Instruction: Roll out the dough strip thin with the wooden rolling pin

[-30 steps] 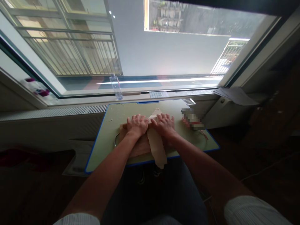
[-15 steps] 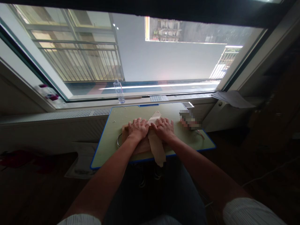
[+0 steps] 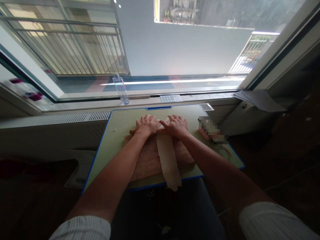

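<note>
A long pale strip of dough (image 3: pixel 168 160) runs down a brown wooden board (image 3: pixel 147 160), and its near end hangs past the table's front edge. Across the far side of the board lies what looks like a wooden rolling pin (image 3: pixel 132 131), mostly hidden under my hands. My left hand (image 3: pixel 147 124) rests flat on it with fingers stretched forward. Close beside it, my right hand (image 3: pixel 176 125) lies the same way, fingers spread, thumb pointing towards the left hand. Between the two hands a bit of the dough's far end shows.
The green table (image 3: pixel 100 156) has a blue rim. A blurred-out object (image 3: pixel 212 130) lies on its right side, and small crumbs (image 3: pixel 114 130) on the left. Clear bottle (image 3: pixel 121 89) and a calculator-like item (image 3: pixel 171 98) stand on the windowsill; papers (image 3: pixel 260 100) lie at right.
Both hands have moved forward over the board, towards its far edge. More of the dough strip and board shows on the near side. The view has come closer and tipped down.
</note>
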Demonstrator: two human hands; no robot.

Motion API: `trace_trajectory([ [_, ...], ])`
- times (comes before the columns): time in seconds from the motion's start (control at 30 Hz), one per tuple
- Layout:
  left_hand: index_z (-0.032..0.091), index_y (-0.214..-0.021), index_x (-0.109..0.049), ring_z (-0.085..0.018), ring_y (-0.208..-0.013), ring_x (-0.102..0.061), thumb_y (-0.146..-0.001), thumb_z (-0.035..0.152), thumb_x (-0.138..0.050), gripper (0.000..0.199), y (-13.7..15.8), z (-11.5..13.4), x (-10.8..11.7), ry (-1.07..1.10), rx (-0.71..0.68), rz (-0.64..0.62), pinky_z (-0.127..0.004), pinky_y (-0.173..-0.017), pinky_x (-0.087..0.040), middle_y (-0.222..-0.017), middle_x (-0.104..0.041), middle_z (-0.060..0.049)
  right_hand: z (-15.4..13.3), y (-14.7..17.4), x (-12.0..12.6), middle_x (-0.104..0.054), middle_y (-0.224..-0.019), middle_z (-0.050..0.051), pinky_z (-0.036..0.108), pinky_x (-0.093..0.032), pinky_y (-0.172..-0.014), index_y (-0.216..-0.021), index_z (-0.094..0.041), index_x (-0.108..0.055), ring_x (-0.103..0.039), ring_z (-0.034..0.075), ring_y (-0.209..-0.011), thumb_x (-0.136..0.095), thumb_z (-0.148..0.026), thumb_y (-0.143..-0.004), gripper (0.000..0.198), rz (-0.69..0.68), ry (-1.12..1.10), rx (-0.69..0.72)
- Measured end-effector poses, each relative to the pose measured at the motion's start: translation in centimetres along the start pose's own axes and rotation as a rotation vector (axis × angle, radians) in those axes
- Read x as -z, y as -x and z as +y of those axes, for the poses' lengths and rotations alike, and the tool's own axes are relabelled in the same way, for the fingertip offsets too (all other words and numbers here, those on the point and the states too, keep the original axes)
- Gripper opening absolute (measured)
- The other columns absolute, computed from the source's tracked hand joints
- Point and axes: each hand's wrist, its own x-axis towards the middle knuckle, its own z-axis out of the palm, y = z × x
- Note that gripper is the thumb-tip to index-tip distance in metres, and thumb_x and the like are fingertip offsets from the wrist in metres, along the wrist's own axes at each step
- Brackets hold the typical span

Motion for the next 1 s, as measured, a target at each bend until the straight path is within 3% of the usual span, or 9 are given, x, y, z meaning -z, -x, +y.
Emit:
trace_trajectory([
  [0.2, 0.031, -0.154, -0.057, -0.035, -0.151, -0.047, -0.106, 0.06, -0.028, 0.063, -2.1, 0.0, 0.2, -0.014, 0.004, -0.038, -0.061, -0.124, -0.039, -0.169, -0.05, -0.012, 0.0, -2.0, 0.4, -0.056, -0.164, 0.016, 0.06, -0.036, -0.122, -0.158, -0.025, -0.056, -0.049, 0.039, -0.148, -0.032, -0.086, -0.102, 0.086, -0.054, -0.03, -0.01],
  [0.4, 0.031, -0.153, -0.059, -0.035, -0.15, -0.048, -0.107, 0.051, -0.031, 0.058, -1.4, 0.0, 0.0, -0.003, 0.004, 0.0, -0.06, -0.122, -0.04, -0.167, -0.052, -0.011, -0.1, -1.3, 0.5, -0.053, -0.167, 0.014, 0.057, -0.036, -0.122, -0.161, -0.025, -0.053, -0.048, 0.037, -0.149, -0.033, -0.073, -0.108, 0.073, -0.052, 0.007, -0.015],
  [0.63, 0.031, -0.148, -0.063, -0.035, -0.145, -0.051, -0.106, 0.045, -0.033, 0.054, 2.0, 0.1, -0.5, -0.024, 0.0, 0.052, -0.06, -0.122, -0.038, -0.163, -0.056, -0.011, -0.2, 2.2, -0.2, -0.059, -0.161, 0.013, 0.054, -0.037, -0.119, -0.159, -0.026, -0.055, -0.052, 0.035, -0.143, -0.036, -0.063, -0.11, 0.064, 0.051, 0.051, 0.004],
  [0.8, 0.031, -0.143, -0.066, -0.031, -0.146, -0.051, -0.108, 0.043, -0.03, 0.051, 5.5, 0.4, -0.6, -0.061, 0.0, 0.111, -0.058, -0.125, -0.034, -0.16, -0.059, -0.009, -0.5, 5.6, -0.4, -0.066, -0.152, 0.014, 0.053, -0.037, -0.115, -0.143, -0.024, -0.067, -0.054, 0.035, -0.137, -0.035, -0.051, -0.112, 0.053, 0.108, 0.129, 0.049],
  [1.0, 0.032, -0.146, -0.067, -0.029, -0.154, -0.046, -0.11, 0.047, -0.027, 0.056, 8.7, 0.3, -1.2, -0.097, -0.003, 0.151, -0.058, -0.128, -0.032, -0.168, -0.053, -0.007, -0.4, 8.7, -0.8, -0.064, -0.154, 0.013, 0.053, -0.037, -0.116, -0.137, -0.023, -0.07, -0.053, 0.035, -0.138, -0.036, -0.055, -0.113, 0.053, 0.193, 0.108, 0.081],
])
